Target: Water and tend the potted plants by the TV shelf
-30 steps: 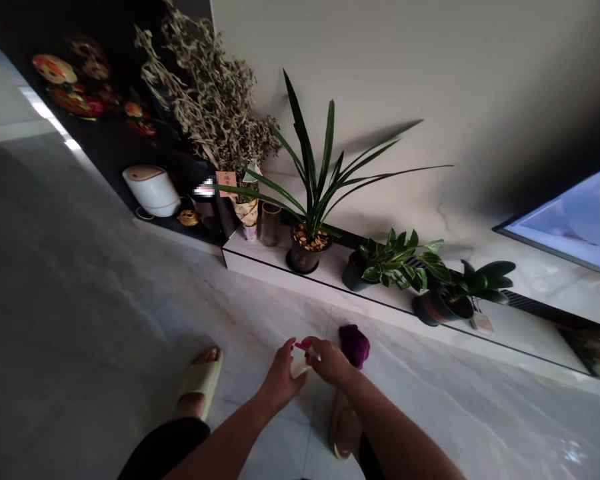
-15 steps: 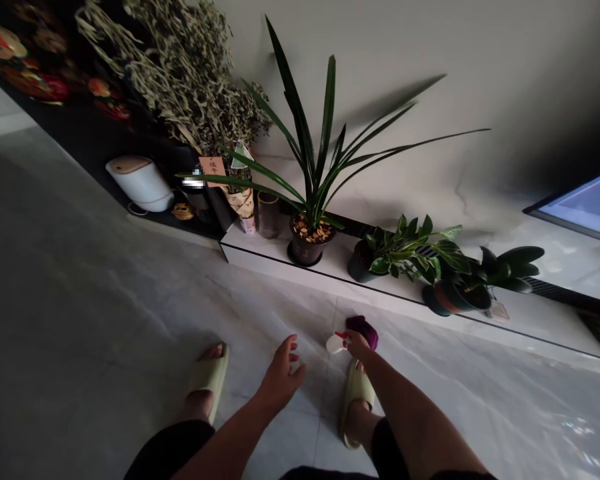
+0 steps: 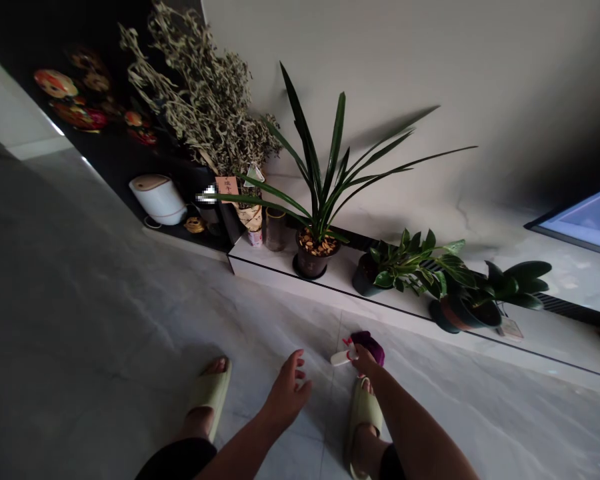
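Over the marble floor, my right hand [image 3: 364, 360] is closed on a small white spray bottle [image 3: 341, 359] with a red trigger head. The bottle lies tipped over, its white body pointing left. Just beyond that hand is a bunched purple cloth [image 3: 373, 347], partly covered by the hand; whether the two touch I cannot tell. My left hand [image 3: 287, 392] hangs free to the left, fingers loosely bent and apart, holding nothing.
A low white ledge [image 3: 280, 275] runs along the wall, bearing a tall long-leaved potted plant [image 3: 314, 260], a leafy plant [image 3: 370, 275], another pot [image 3: 467, 313] and a glass vase [image 3: 275, 230]. Dried stems [image 3: 210, 100] and a white bin [image 3: 159, 201] stand left. Green slippers [image 3: 213, 390] are on my feet.
The spray bottle has turned in my right hand, so its white body and red head show more. My left hand keeps its loose pose. The whole view has shifted slightly.
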Tool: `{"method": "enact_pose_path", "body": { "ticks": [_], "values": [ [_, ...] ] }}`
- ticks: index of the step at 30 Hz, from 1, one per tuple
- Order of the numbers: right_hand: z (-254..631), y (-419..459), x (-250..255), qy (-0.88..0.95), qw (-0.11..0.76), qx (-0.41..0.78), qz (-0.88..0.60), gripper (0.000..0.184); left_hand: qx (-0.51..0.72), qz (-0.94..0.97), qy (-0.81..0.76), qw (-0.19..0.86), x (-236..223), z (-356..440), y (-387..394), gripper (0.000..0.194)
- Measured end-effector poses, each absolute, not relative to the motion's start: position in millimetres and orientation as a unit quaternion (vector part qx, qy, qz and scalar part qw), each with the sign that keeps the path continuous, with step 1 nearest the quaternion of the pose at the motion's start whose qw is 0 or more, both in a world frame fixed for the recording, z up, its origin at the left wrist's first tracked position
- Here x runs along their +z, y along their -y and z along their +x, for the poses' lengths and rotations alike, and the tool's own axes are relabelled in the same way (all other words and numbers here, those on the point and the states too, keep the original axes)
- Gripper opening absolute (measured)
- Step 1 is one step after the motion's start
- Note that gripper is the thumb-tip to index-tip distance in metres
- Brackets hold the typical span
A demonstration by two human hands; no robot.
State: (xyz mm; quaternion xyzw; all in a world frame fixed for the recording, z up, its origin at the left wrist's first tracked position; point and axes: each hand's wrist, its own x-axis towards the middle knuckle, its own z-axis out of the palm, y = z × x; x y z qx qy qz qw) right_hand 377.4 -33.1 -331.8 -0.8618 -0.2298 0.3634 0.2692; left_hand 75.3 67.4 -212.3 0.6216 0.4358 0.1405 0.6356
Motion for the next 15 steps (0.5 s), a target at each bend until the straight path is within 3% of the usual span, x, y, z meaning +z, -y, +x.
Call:
{"method": "enact_pose_path", "body": {
  "ticks": [3,8,15],
  "values": [
    [380.3,30.4,-323.6,0.248,0.234,0.354,-0.871,0.024,0.139,0.618,-0.427,0.645,-203.7,73.2,-69.9,0.075],
    [384.7,28.8,-309.8,0.281,0.18,0.348,-0.876,0.025,0.139,0.619,-0.423,0.647,-196.2,71.7,-71.3,0.074],
    [390.0,27.9,-303.0,0.317,0.047,0.349,-0.881,0.012,0.145,0.618,-0.423,0.647,-191.0,70.8,-71.7,0.071]
  ]
}}
